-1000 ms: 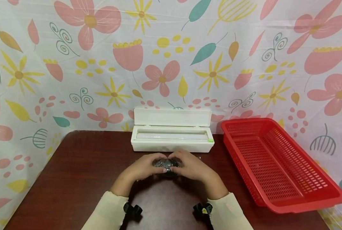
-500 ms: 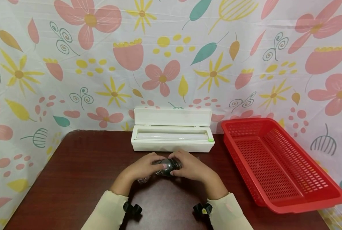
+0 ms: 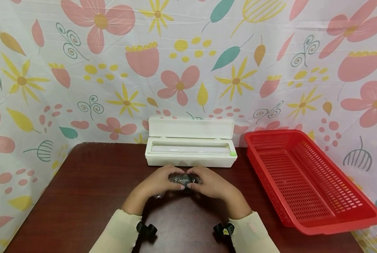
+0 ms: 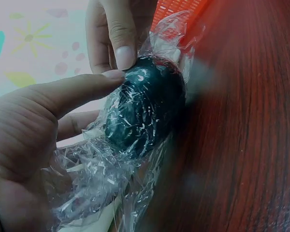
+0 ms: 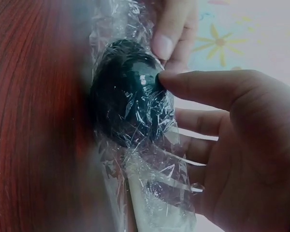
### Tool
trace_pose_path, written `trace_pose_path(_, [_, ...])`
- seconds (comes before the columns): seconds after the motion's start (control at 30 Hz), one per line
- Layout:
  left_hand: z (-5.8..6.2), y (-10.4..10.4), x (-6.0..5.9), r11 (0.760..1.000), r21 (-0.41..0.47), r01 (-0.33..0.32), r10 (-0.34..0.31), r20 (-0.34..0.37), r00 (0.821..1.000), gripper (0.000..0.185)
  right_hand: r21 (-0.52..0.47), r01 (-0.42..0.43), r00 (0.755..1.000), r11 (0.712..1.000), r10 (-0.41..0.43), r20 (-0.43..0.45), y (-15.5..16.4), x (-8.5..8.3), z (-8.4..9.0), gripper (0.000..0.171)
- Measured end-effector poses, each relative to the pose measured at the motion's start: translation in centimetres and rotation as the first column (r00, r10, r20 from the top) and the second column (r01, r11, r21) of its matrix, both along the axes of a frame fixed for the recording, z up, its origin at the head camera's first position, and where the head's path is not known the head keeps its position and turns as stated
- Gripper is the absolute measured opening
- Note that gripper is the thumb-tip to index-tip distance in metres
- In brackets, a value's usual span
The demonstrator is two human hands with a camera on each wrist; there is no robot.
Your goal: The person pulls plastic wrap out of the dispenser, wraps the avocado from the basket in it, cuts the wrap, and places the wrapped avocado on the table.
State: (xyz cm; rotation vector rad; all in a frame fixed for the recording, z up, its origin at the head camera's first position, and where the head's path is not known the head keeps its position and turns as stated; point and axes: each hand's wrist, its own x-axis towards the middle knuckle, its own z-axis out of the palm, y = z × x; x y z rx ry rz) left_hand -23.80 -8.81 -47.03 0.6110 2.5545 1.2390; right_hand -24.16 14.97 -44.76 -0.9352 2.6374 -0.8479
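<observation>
- We are pinching a dark, rounded, glossy object (image 4: 145,108) between both hands, just above the table (image 3: 81,196) and in front of the dispenser box.
- Our left hand (image 3: 158,184) is curling its thumb onto the top of the object, with the fingers tucked behind it in the film.
- Our right hand (image 3: 212,184) is meeting it from the other side, thumb tip pressing on the object's upper face.
- Thin, crinkled cling film (image 5: 159,179) is covering the object, clear and shiny, bunching into loose folds below it.
- The wrist views are showing the film's wrinkles and highlights and the object's smooth dark-green skin; the head view is showing only a small dark lump between our fingers.
- The table is looking like dark reddish wood grain, streaky up close.
- Only the head view is showing the white, long plastic dispenser box (image 3: 190,147) with its lid standing open, and the red perforated plastic basket (image 3: 305,179) off to the right.
- A floral cloth (image 3: 188,63) is hanging behind.
</observation>
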Motion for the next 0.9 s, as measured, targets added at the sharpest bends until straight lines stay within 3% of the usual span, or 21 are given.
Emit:
trace_pose_path(0.17, [0.16,0.11,0.16,1.000,-0.016,0.022,-0.022,-0.012,1.000,0.058,0.024,-0.001,1.000,1.000,0.001,-0.013,-0.04,-0.15,-0.03,0.037])
trace_pose_path(0.37, [0.25,0.00,0.28,0.999,-0.028,0.028,-0.028,-0.013,1.000,0.047,-0.009,-0.021,1.000,1.000,0.020,-0.023,-0.20,-0.16,-0.10,0.041])
trace_pose_path(0.53, [0.25,-0.07,0.19,0.998,-0.043,0.048,-0.048,0.008,0.999,0.039,-0.016,-0.008,0.999,1.000,0.007,-0.053,-0.22,0.00,-0.04,0.047])
trace_pose_path(0.73, [0.28,-0.02,0.26,0.998,-0.052,0.027,-0.025,0.040,0.999,0.042,0.012,-0.004,0.998,1.000,0.005,-0.068,-0.11,-0.05,-0.23,0.044])
trace_pose_path(0.9, [0.46,0.25,0.34,0.998,-0.063,0.001,-0.003,-0.034,0.999,0.042,0.026,-0.004,0.997,1.000,0.006,-0.080,0.02,-0.15,-0.37,0.042])
